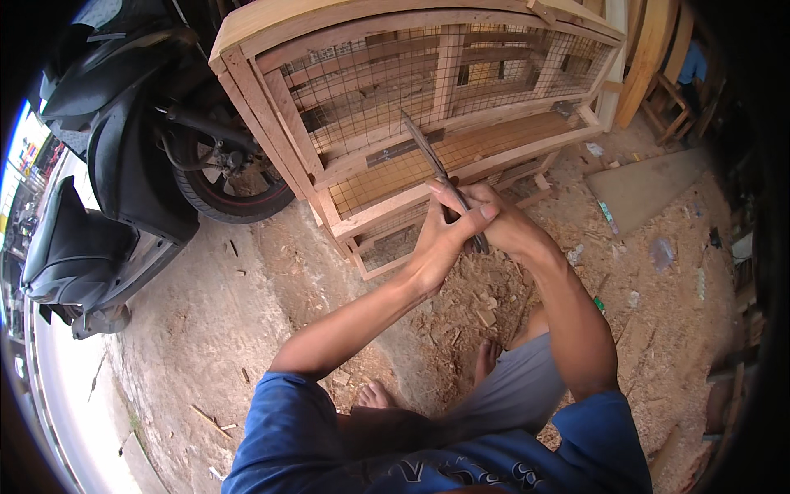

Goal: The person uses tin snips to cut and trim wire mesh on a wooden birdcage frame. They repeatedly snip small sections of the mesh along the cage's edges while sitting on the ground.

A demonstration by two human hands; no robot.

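Both my hands come together in front of a wooden cage frame, closed around a long, slender, dark grey metal tool (425, 148). Its narrow tip points up and away toward the wire mesh (362, 107), and its lower end sticks out below my fingers. My left hand (444, 235) grips it with the thumb laid across. Against it from the other side, my right hand (502, 222) wraps the same tool. What kind of tool it is, I cannot make out. Behind it stands the pale wooden cage (448, 70), with a dark metal hinge (403, 148) on its front.
A black motorbike (123, 140) is parked at the left, its wheel close to the cage. Wood shavings (485, 305) litter the concrete floor around my bare feet. To the right lies a flat board (650, 189); planks (654, 66) lean behind it. A person in blue (694, 62) is far right.
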